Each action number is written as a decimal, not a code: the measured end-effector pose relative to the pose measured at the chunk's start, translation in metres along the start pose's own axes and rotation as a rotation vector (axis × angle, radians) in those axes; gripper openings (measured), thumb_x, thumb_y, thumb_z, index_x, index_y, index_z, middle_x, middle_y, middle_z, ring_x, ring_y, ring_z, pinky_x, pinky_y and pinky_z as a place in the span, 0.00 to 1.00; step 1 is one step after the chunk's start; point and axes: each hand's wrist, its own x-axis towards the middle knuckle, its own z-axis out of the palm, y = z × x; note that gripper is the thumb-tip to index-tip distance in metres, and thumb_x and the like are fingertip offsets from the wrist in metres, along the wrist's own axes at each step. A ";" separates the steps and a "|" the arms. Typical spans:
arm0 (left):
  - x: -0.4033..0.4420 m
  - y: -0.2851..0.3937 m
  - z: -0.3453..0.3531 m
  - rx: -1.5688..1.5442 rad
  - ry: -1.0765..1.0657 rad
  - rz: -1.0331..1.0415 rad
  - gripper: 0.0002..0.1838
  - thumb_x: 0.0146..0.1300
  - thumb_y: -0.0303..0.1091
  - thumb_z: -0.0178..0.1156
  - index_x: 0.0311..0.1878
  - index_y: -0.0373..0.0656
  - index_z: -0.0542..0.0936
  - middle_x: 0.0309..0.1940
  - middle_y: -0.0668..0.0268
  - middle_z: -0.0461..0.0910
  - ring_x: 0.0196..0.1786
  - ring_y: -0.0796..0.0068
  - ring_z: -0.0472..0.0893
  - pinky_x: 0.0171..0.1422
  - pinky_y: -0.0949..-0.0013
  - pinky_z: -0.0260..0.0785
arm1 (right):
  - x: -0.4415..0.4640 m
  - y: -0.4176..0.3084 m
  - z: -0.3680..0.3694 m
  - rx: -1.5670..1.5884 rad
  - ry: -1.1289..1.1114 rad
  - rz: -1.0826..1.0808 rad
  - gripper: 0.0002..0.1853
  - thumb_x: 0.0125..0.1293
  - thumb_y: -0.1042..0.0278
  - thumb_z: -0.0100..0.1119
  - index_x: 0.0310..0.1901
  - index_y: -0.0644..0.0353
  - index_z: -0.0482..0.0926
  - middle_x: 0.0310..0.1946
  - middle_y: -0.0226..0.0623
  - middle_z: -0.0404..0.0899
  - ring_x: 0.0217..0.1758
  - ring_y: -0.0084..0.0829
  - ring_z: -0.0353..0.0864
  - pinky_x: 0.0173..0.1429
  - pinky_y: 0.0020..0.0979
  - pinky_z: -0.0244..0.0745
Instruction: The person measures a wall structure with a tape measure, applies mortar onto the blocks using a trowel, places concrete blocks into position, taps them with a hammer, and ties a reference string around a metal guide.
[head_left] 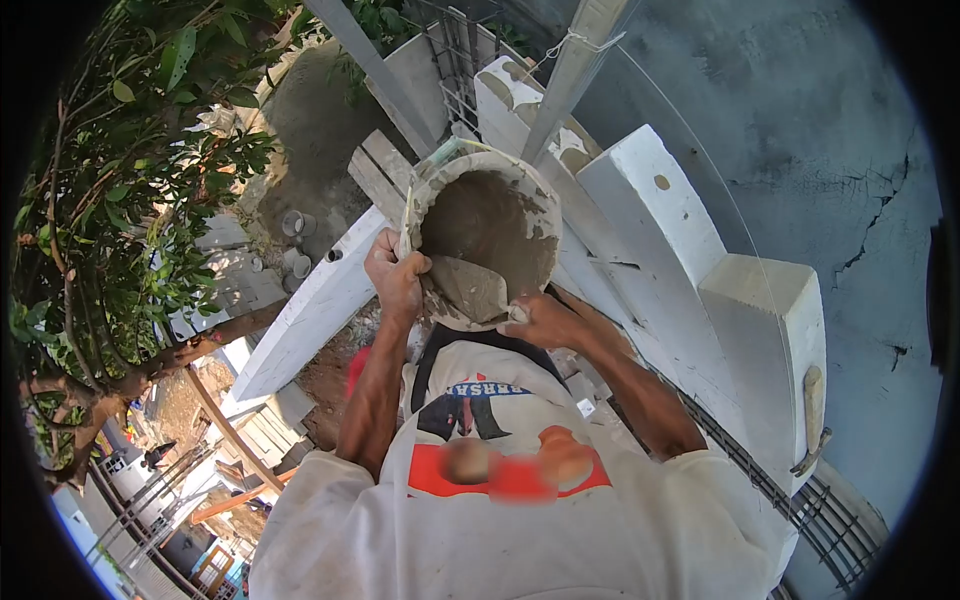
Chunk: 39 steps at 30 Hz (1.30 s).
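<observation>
A round bucket (549, 200) with grey wet mortar (485, 215) inside is held in front of the body, its rim crusted. My left hand (398, 272) is closed on the bucket's left rim. Inside the bucket's near part lies a mortar-coated trowel blade (468, 287). My right hand (545, 322) is closed at the near right rim, beside the blade; whether it grips the rim or the trowel's handle is hidden.
White block walls (650, 200) run along the right, with a hammer (813, 415) on one block. Metal posts (575, 75) rise ahead. Rebar (830, 530) lies lower right. Leafy branches (75, 290) and a drop to lower ground are at left.
</observation>
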 end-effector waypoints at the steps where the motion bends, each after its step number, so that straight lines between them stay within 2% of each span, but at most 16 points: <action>1: 0.000 0.000 -0.001 0.002 -0.019 -0.012 0.15 0.45 0.16 0.62 0.28 0.47 0.68 0.26 0.78 0.67 0.27 0.87 0.62 0.30 0.75 0.55 | 0.005 0.014 0.009 -0.028 0.079 -0.060 0.33 0.68 0.50 0.69 0.59 0.77 0.80 0.48 0.63 0.87 0.49 0.51 0.89 0.58 0.45 0.81; 6: 0.020 -0.013 0.011 -0.057 0.002 -0.064 0.16 0.46 0.14 0.61 0.29 0.48 0.67 0.25 0.78 0.67 0.26 0.86 0.61 0.31 0.75 0.56 | 0.005 0.040 0.029 0.056 0.333 -0.095 0.31 0.69 0.49 0.67 0.59 0.72 0.82 0.43 0.63 0.88 0.46 0.53 0.89 0.57 0.46 0.80; 10: 0.041 -0.021 0.010 -0.040 -0.011 -0.290 0.15 0.49 0.14 0.62 0.30 0.46 0.70 0.28 0.73 0.76 0.27 0.83 0.70 0.34 0.75 0.65 | 0.009 0.030 0.040 0.106 0.456 -0.026 0.31 0.68 0.49 0.67 0.61 0.69 0.83 0.41 0.66 0.87 0.47 0.57 0.89 0.58 0.47 0.80; 11: 0.049 -0.033 0.002 -0.002 -0.060 -0.330 0.15 0.49 0.13 0.58 0.37 0.43 0.74 0.31 0.70 0.79 0.29 0.76 0.78 0.38 0.71 0.74 | 0.009 0.026 0.043 0.113 0.493 -0.013 0.31 0.68 0.49 0.67 0.61 0.69 0.83 0.41 0.66 0.87 0.47 0.57 0.89 0.58 0.47 0.80; 14: 0.064 -0.045 0.002 -0.005 -0.068 -0.477 0.14 0.51 0.14 0.58 0.40 0.41 0.76 0.33 0.67 0.80 0.32 0.73 0.80 0.40 0.69 0.75 | 0.004 -0.001 0.049 0.448 0.571 0.271 0.32 0.71 0.47 0.68 0.63 0.70 0.82 0.34 0.49 0.88 0.32 0.37 0.87 0.45 0.41 0.82; 15: 0.067 -0.047 -0.001 0.029 -0.053 -0.497 0.15 0.51 0.16 0.59 0.43 0.40 0.75 0.35 0.65 0.80 0.34 0.69 0.81 0.42 0.64 0.77 | -0.003 -0.027 0.044 0.555 0.669 0.145 0.29 0.75 0.50 0.67 0.62 0.71 0.81 0.28 0.38 0.83 0.23 0.25 0.79 0.33 0.36 0.78; 16: 0.071 -0.046 0.002 0.029 -0.076 -0.501 0.15 0.51 0.16 0.59 0.43 0.40 0.75 0.35 0.65 0.80 0.34 0.69 0.81 0.42 0.64 0.77 | 0.004 -0.033 0.040 0.560 0.692 0.150 0.29 0.75 0.50 0.67 0.62 0.71 0.81 0.28 0.38 0.83 0.23 0.25 0.79 0.33 0.36 0.78; 18: 0.077 -0.043 0.004 0.006 -0.042 -0.643 0.17 0.51 0.18 0.60 0.45 0.40 0.74 0.37 0.63 0.78 0.35 0.64 0.81 0.43 0.59 0.78 | 0.020 -0.044 0.032 0.987 0.782 0.160 0.23 0.77 0.55 0.65 0.60 0.69 0.81 0.24 0.33 0.79 0.18 0.22 0.74 0.24 0.33 0.72; 19: 0.084 -0.054 -0.001 0.064 -0.067 -0.638 0.17 0.50 0.19 0.61 0.44 0.42 0.72 0.37 0.61 0.76 0.35 0.62 0.80 0.42 0.55 0.79 | 0.035 -0.051 0.025 1.097 0.831 0.132 0.16 0.79 0.55 0.64 0.53 0.60 0.79 0.21 0.29 0.74 0.14 0.19 0.68 0.18 0.30 0.66; 20: 0.087 -0.063 -0.007 0.067 -0.090 -0.641 0.17 0.50 0.19 0.61 0.44 0.42 0.72 0.37 0.61 0.76 0.35 0.62 0.80 0.42 0.55 0.79 | 0.049 -0.058 0.015 1.104 0.854 0.130 0.16 0.79 0.55 0.64 0.53 0.60 0.79 0.21 0.29 0.74 0.14 0.19 0.68 0.18 0.30 0.66; 22: 0.092 -0.061 -0.007 0.104 -0.108 -0.711 0.16 0.49 0.18 0.61 0.41 0.43 0.70 0.37 0.61 0.75 0.33 0.62 0.80 0.39 0.53 0.79 | 0.074 -0.072 -0.009 1.593 0.788 -0.003 0.13 0.78 0.56 0.64 0.46 0.55 0.75 0.22 0.27 0.72 0.14 0.22 0.67 0.19 0.31 0.66; 25: 0.099 -0.064 -0.011 0.122 -0.126 -0.730 0.15 0.49 0.18 0.61 0.38 0.44 0.68 0.34 0.63 0.74 0.32 0.64 0.79 0.36 0.53 0.78 | 0.125 -0.070 -0.048 1.816 0.844 -0.072 0.13 0.78 0.56 0.63 0.43 0.52 0.72 0.22 0.26 0.69 0.15 0.23 0.65 0.19 0.32 0.66; 28: 0.111 -0.070 -0.023 0.226 -0.168 -0.678 0.15 0.50 0.19 0.61 0.36 0.46 0.68 0.31 0.66 0.72 0.32 0.66 0.78 0.34 0.56 0.75 | 0.163 -0.050 -0.071 1.932 0.924 -0.121 0.12 0.78 0.55 0.63 0.44 0.53 0.73 0.21 0.27 0.67 0.16 0.24 0.64 0.20 0.33 0.66; 30: 0.115 -0.056 -0.022 0.272 -0.149 -0.787 0.15 0.49 0.18 0.61 0.36 0.46 0.69 0.32 0.67 0.73 0.32 0.69 0.76 0.34 0.58 0.73 | 0.167 -0.046 -0.077 1.963 0.950 -0.124 0.12 0.78 0.55 0.62 0.43 0.52 0.72 0.21 0.27 0.67 0.17 0.23 0.64 0.20 0.32 0.65; 33: 0.122 -0.065 -0.022 0.186 -0.169 -0.696 0.17 0.49 0.17 0.62 0.33 0.48 0.66 0.30 0.69 0.70 0.27 0.73 0.71 0.26 0.63 0.69 | 0.151 -0.052 -0.081 2.021 0.980 -0.171 0.12 0.78 0.55 0.62 0.43 0.52 0.72 0.20 0.26 0.66 0.16 0.23 0.64 0.19 0.31 0.63; 39: 0.131 -0.059 -0.021 0.194 -0.169 -0.698 0.19 0.49 0.17 0.62 0.36 0.49 0.64 0.29 0.69 0.68 0.25 0.72 0.70 0.26 0.62 0.68 | 0.087 -0.111 -0.070 1.977 0.942 -0.365 0.13 0.78 0.55 0.62 0.39 0.51 0.73 0.18 0.25 0.65 0.15 0.23 0.63 0.18 0.30 0.61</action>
